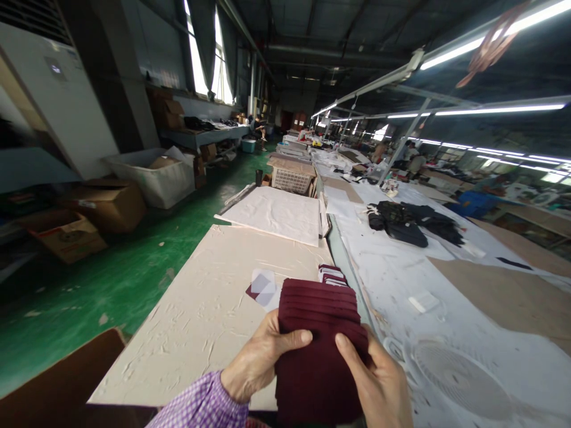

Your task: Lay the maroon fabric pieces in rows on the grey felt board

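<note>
two hands grip one thick stack of folded dark red cloth (319, 345), the left hand (261, 356) and the right hand (375, 380) each pressing on a side, above the pale table (200, 315). the cloth looks soft and has many thin folds. one small pile of cards (332, 274) sits just past the stack, at the table's edge.

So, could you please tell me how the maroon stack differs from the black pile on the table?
The maroon folded stack is neat, the black pile crumpled. The stack is in the left hand and right hand; the pile lies on the table. Both look like fabric.
</note>
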### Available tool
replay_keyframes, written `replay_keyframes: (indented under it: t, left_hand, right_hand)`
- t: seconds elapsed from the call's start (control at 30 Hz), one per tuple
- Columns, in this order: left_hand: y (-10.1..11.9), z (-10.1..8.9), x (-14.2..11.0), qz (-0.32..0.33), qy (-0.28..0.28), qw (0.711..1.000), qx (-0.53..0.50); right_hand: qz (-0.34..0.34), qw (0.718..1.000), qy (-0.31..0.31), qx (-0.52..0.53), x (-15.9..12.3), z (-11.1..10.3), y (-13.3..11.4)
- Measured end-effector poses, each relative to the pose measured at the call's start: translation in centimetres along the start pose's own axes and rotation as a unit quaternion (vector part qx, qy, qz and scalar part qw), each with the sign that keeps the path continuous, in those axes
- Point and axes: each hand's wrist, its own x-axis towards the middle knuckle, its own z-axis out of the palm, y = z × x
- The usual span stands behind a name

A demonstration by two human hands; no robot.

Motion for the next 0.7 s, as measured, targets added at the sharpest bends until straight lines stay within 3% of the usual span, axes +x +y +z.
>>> replay_keyframes:
  t: [0.17, 0.23, 0.37, 0.5, 0.6, 0.7]
  left_hand:
    - [0.0, 0.4, 0.5, 0.012, 0.013, 1.000, 0.011]
    - [-0.1, 0.5, 0.7, 0.010, 0.034, 0.999, 0.008]
    - [-0.4, 0.3, 1.0, 0.001, 0.039, 0.999, -0.002]
    - [-0.7, 0.3, 1.4, -0.011, 0.036, 0.999, 0.021]
    - [-1.1, 0.5, 2.1, -0.032, 0.052, 0.997, 0.051]
    - [-2.1, 0.8, 2.6, -0.059, 0.071, 0.991, 0.097]
  right_hand:
    - [-0.073, 0.991, 0.060, -0.095, 0.2, 0.2, 0.4]
    - [-0.073, 0.990, 0.068, -0.097, 0.5, 0.5, 0.8]
    - [-0.003, 0.995, 0.061, 0.083, 0.8, 0.8, 1.4]
    - [0.067, 0.964, -0.063, 0.251, 0.6, 0.0, 1.0]
    - [0.100, 0.954, -0.084, 0.269, 0.5, -0.7, 0.9]
    - [0.072, 0.967, -0.035, 0.241, 0.2, -1.3, 1.4]
